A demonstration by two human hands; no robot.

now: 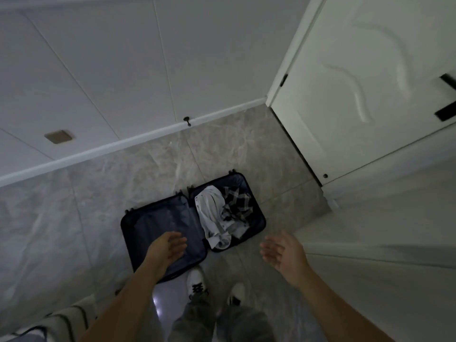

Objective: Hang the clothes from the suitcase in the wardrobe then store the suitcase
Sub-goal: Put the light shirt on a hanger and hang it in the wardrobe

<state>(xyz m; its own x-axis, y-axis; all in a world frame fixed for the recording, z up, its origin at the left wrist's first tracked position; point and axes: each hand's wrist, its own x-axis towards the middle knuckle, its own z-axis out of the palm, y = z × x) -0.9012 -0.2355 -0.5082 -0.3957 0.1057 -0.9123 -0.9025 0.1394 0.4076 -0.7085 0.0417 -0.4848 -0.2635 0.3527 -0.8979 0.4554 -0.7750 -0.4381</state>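
Observation:
A dark blue suitcase (158,223) lies open flat on the marble floor in front of me. Its left half holds only the lining. In the right half lie a crumpled white garment (212,213) and a black-and-white checked shirt (238,201). My left hand (167,248) hovers over the left half, fingers relaxed and holding nothing. My right hand (283,255) is held out to the right of the suitcase, palm turned inward, fingers straight, also holding nothing. Neither hand touches the clothes.
A white panelled wall (111,77) with a skirting board runs behind the suitcase. A white door (357,95) with a black handle stands at the right. My feet in white shoes (197,282) stand just behind the suitcase. A striped fabric (64,319) lies at bottom left.

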